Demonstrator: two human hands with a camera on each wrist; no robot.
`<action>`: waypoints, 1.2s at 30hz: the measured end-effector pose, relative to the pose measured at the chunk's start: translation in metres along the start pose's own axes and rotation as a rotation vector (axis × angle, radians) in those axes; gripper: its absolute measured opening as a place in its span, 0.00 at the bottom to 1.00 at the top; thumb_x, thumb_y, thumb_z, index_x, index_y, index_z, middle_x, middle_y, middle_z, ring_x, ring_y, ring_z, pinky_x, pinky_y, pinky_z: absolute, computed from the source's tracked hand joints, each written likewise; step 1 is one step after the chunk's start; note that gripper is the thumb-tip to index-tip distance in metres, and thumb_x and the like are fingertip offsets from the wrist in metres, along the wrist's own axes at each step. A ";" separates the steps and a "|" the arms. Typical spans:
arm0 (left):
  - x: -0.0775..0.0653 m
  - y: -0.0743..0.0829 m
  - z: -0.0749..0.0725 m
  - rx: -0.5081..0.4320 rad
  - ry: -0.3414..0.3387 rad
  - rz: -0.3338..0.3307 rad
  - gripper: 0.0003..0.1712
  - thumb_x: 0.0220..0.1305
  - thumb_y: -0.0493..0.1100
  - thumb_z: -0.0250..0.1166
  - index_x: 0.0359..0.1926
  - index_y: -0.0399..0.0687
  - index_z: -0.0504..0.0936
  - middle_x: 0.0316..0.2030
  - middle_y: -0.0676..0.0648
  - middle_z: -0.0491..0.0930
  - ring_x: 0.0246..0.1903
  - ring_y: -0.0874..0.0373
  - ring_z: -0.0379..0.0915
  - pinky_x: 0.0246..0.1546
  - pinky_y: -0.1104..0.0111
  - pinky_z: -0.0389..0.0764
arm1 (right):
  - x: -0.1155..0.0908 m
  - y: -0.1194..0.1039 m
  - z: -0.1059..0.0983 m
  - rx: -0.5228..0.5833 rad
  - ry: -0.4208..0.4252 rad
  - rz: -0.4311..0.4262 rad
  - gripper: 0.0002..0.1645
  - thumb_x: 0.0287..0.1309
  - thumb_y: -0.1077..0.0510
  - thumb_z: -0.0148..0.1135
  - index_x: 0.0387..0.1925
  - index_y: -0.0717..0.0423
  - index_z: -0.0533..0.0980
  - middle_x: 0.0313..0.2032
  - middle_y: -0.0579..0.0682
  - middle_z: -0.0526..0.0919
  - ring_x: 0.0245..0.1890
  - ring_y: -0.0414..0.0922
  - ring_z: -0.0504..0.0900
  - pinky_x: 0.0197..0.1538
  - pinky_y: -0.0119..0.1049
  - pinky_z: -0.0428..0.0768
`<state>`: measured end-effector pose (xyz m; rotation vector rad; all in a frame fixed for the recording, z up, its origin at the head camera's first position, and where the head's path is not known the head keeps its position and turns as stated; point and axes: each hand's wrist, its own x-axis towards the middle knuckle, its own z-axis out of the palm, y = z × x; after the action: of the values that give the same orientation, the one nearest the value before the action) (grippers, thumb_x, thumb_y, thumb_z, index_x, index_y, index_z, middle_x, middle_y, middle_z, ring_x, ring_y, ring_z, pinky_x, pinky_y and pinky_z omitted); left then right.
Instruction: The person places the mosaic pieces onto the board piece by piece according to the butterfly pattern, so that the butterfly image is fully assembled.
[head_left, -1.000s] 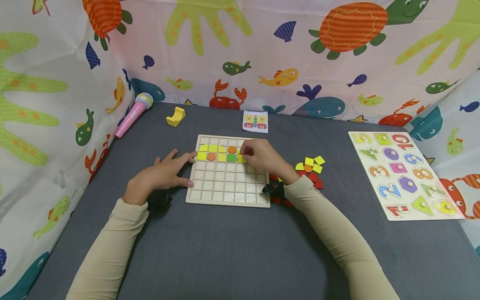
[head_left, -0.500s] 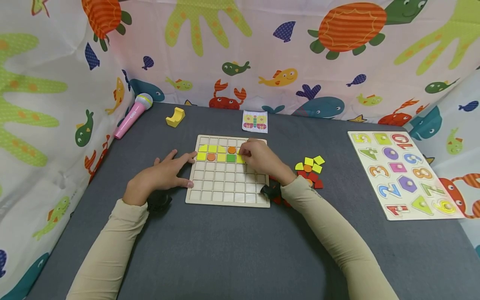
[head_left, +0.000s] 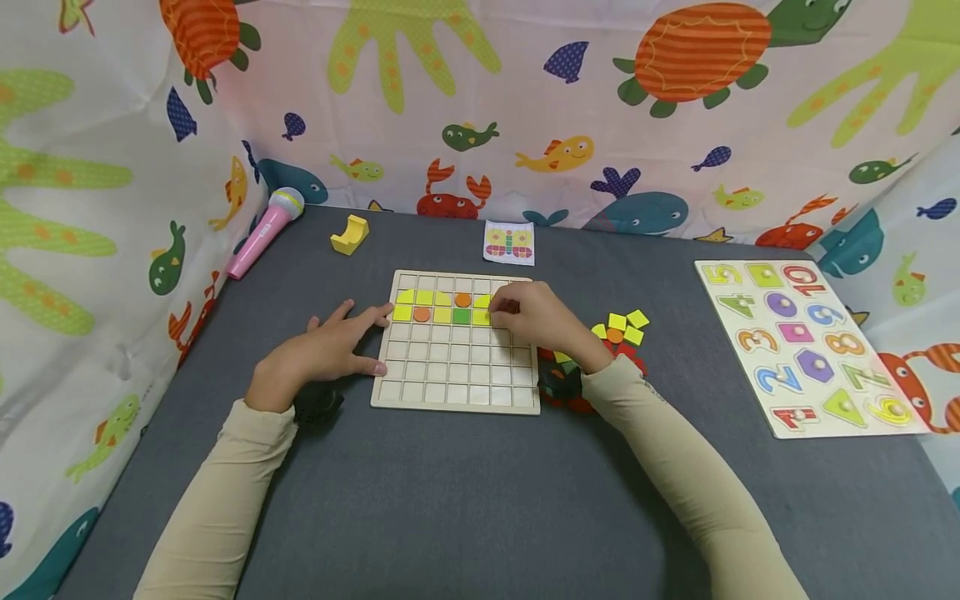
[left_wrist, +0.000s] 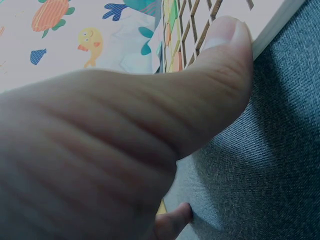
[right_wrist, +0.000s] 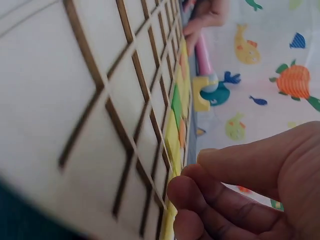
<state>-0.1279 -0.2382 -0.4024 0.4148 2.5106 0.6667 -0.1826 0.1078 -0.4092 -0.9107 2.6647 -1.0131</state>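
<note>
A wooden grid board lies on the grey table, its upper two rows partly filled with yellow, orange and green tiles. My left hand rests at the board's left edge, fingers spread; in the left wrist view its thumb touches the border. Over the upper right squares, my right hand has its fingertips curled together, beside a yellow tile. In the right wrist view, a yellow tile shows under those fingers. Whether they pinch a tile is hidden.
Loose red, yellow, orange and green tiles lie right of the board, partly behind my right wrist. A butterfly pattern card, a yellow block and a pink microphone lie behind it. A number puzzle lies far right.
My right hand has shifted slightly right, uncovering a yellow tile in the top row beside the orange one. The left hand stays in place.
</note>
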 end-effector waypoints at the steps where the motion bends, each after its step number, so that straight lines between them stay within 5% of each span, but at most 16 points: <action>1: 0.000 0.000 0.000 -0.003 0.003 -0.001 0.58 0.68 0.56 0.77 0.86 0.52 0.51 0.82 0.39 0.58 0.82 0.29 0.26 0.70 0.23 0.32 | -0.003 0.002 -0.003 0.011 0.005 0.007 0.06 0.71 0.64 0.67 0.44 0.61 0.88 0.38 0.51 0.88 0.37 0.47 0.82 0.44 0.43 0.82; 20: 0.001 0.000 0.000 -0.002 -0.001 0.011 0.59 0.66 0.60 0.76 0.86 0.55 0.51 0.81 0.37 0.59 0.82 0.28 0.28 0.69 0.22 0.32 | -0.078 0.041 -0.061 -0.024 0.099 0.192 0.09 0.75 0.62 0.65 0.49 0.60 0.87 0.43 0.53 0.88 0.40 0.49 0.83 0.46 0.48 0.82; 36: 0.001 0.001 0.000 0.030 -0.017 -0.007 0.58 0.71 0.54 0.74 0.87 0.51 0.47 0.82 0.37 0.57 0.81 0.27 0.26 0.69 0.22 0.32 | -0.114 0.067 -0.083 -0.101 0.099 0.231 0.08 0.70 0.64 0.69 0.48 0.61 0.87 0.40 0.53 0.87 0.38 0.49 0.79 0.41 0.43 0.79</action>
<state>-0.1289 -0.2365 -0.4022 0.4202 2.5073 0.6207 -0.1519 0.2600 -0.3972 -0.5643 2.8431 -0.9002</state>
